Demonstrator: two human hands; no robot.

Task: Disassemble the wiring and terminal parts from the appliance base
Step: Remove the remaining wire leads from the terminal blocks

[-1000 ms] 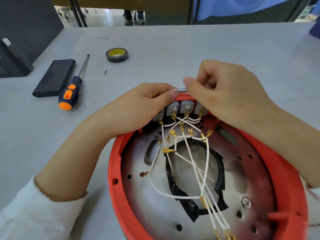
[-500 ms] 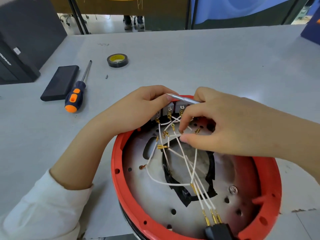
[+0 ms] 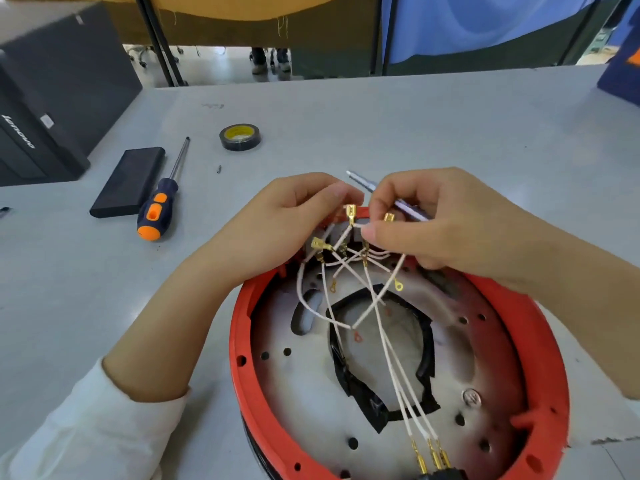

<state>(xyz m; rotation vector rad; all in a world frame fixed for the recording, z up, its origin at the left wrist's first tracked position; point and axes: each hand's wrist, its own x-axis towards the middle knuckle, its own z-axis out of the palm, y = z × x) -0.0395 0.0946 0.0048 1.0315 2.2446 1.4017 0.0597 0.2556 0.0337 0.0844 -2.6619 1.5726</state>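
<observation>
Nearest me, the red appliance base lies open side up on the grey table, its plastic rim smooth and round, the dull metal plate inside drilled with small holes. Three brass pins at the near edge feed thin white wires that run up across a black-edged central cutout. I judge these are stiff, fibre-sleeved leads that will spring back, so I want to pull on the terminals, not the sleeves.

Further up, my left hand curls over the far rim with its fingertips closed on the wire bundle, as far as I can tell. My right hand pinches a white lead just below a brass spade terminal lifted free of the switch block, and also holds a thin metal tool tucked under its fingers. To do this well I would steady the base with the left and draw each connector straight off its tab, wiggling gently.

Beyond, an orange-and-navy screwdriver, a flat black block and a tape roll lie apart.
</observation>
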